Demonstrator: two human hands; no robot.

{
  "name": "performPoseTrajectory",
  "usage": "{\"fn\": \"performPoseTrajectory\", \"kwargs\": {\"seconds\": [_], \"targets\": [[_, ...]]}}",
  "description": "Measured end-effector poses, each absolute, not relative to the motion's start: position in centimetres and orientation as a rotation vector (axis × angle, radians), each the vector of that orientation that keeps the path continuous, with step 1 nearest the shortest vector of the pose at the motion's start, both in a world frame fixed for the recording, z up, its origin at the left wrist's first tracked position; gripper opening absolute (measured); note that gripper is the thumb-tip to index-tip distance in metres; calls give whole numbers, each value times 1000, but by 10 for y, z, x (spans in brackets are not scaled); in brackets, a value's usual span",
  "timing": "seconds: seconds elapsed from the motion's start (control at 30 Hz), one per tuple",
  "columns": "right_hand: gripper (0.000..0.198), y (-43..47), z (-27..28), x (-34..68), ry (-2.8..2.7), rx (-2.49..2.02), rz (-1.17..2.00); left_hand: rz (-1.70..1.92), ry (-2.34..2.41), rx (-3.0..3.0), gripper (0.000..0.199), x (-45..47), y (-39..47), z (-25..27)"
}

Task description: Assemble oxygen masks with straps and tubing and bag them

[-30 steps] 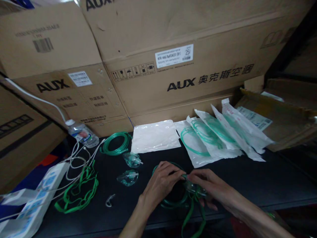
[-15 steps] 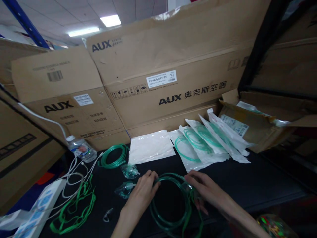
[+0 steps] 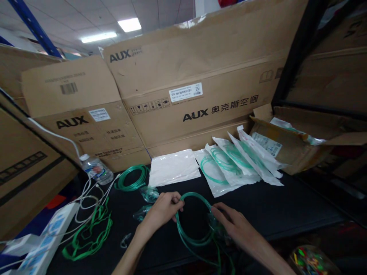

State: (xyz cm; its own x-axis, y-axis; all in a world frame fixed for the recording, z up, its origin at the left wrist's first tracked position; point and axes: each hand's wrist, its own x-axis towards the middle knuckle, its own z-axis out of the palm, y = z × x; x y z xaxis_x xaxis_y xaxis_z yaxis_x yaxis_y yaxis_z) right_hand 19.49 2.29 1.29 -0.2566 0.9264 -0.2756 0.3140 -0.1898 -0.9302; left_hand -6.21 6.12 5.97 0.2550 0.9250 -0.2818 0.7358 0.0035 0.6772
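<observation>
A coil of green oxygen tubing [image 3: 195,194] is held upright between my hands above the black tabletop. My left hand [image 3: 164,208] has its fingers closed around the coil's left side. My right hand [image 3: 233,221] grips its right side, against a clear green oxygen mask [image 3: 212,220] that the fingers partly cover. Green elastic strap hangs below that hand. Just beyond my left hand lie two clear masks, one farther back [image 3: 149,193] and one nearer [image 3: 141,212], the latter partly hidden by the hand. A small clear piece [image 3: 125,240] rests left of my left forearm.
Behind are a second tubing coil [image 3: 132,178], a white pouch [image 3: 174,168] and several packaged tubing sets [image 3: 229,158]. An open carton [image 3: 298,152] stands right. Left are green straps [image 3: 88,233], a power strip [image 3: 48,240] and a water bottle [image 3: 96,170]. Large cardboard [image 3: 183,133] walls the back.
The coil's loops have been drawn closer together and lifted a little more upright. My left hand now closes on its upper left side. The view has shifted slightly.
</observation>
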Motion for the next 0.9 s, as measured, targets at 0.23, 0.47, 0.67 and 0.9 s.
{"fn": "performPoseTrajectory", "kwargs": {"seconds": [0.23, 0.47, 0.67, 0.9], "targets": [[42, 46, 31, 184, -1681, -1307, 1392, 407, 1187, 1690, 40, -68, 72, 108], [35, 55, 23, 168, -1482, -1362, 1227, 497, 1156, 1728, 35, -74, 84, 118], [46, 57, 21, 162, -1413, -1200, 1419, 665, 1241, 1641, 36, -70, 91, 104], [49, 58, 19, 168, -1117, -1226, 1438, 974, 1424, 1280, 48, -42, 64, 51]]}}
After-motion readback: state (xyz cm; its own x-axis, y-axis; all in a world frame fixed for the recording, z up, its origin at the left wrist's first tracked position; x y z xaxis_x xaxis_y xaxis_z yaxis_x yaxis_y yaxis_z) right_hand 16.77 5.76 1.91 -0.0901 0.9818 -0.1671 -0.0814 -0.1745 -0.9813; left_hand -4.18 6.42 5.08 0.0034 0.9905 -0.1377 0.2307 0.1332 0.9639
